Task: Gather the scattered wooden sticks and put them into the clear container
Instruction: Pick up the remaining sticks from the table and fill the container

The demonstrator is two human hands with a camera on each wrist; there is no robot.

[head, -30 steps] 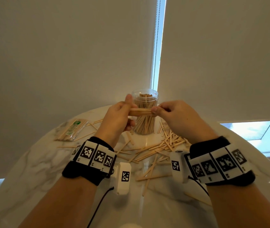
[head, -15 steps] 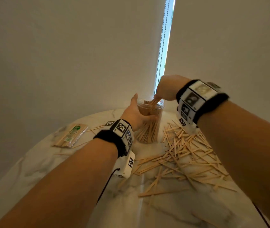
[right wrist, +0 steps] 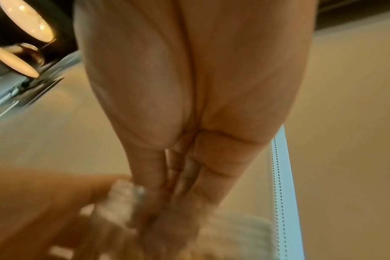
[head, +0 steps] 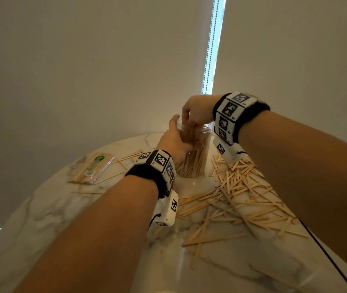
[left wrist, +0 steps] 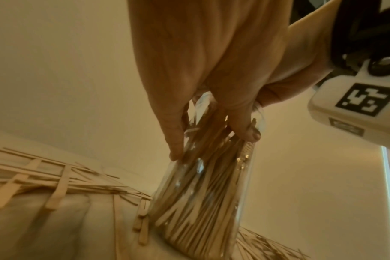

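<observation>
The clear container (head: 195, 163) stands at the back of the marble table, packed with upright wooden sticks. My left hand (head: 175, 142) grips its upper wall; in the left wrist view, thumb and fingers (left wrist: 243, 126) curl round the container (left wrist: 203, 202). My right hand (head: 191, 118) comes down from above with its fingertips inside the mouth. In the blurred right wrist view the right hand (right wrist: 178, 184) has thumb and fingers pinched together on thin pale sticks. A heap of loose sticks (head: 244, 193) lies right of the container.
A wrapped packet of sticks (head: 92, 168) lies at the table's back left, with a few loose sticks (head: 126, 157) beside it. The round table's edge (head: 30, 199) curves away on the left. Roller blinds and a bead chain (head: 209, 49) hang close behind the container.
A second ago both hands held a bundle of sticks in front of the container. The left hand then took the container's side, and the right hand has brought the sticks down into its mouth.
</observation>
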